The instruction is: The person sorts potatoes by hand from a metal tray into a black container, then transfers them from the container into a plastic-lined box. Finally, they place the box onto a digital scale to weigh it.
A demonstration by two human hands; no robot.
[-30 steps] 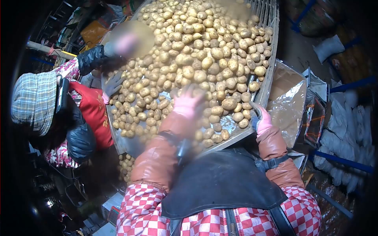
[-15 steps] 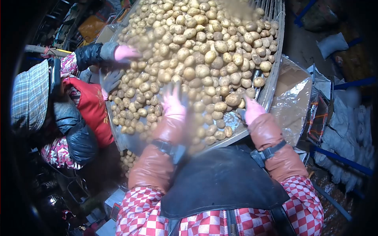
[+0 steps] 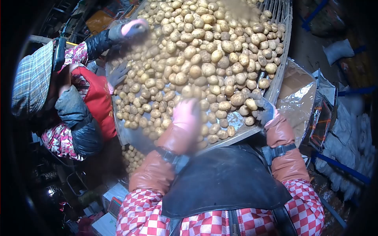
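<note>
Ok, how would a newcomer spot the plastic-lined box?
Find the table heaped with potatoes. Just outside its right edge, beyond the person's right hand, is the brown box. Shiny clear plastic sets it apart from the pale crumpled sheeting farther right.

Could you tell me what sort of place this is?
Probably a potato-sorting or packing workplace: many loose potatoes lie on a slatted table, and another gloved person reaches over it.

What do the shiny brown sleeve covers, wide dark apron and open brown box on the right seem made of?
Shiny brown sleeve covers: probably leather or imitation leather, since glossy creases catch the light.
Wide dark apron: perhaps coated cloth or leather; it's smooth and faintly sheened.
Open brown box: likely cardboard, judging by its brown walls; the glossy clear film, probably plastic, shows crinkled white highlights.
</note>
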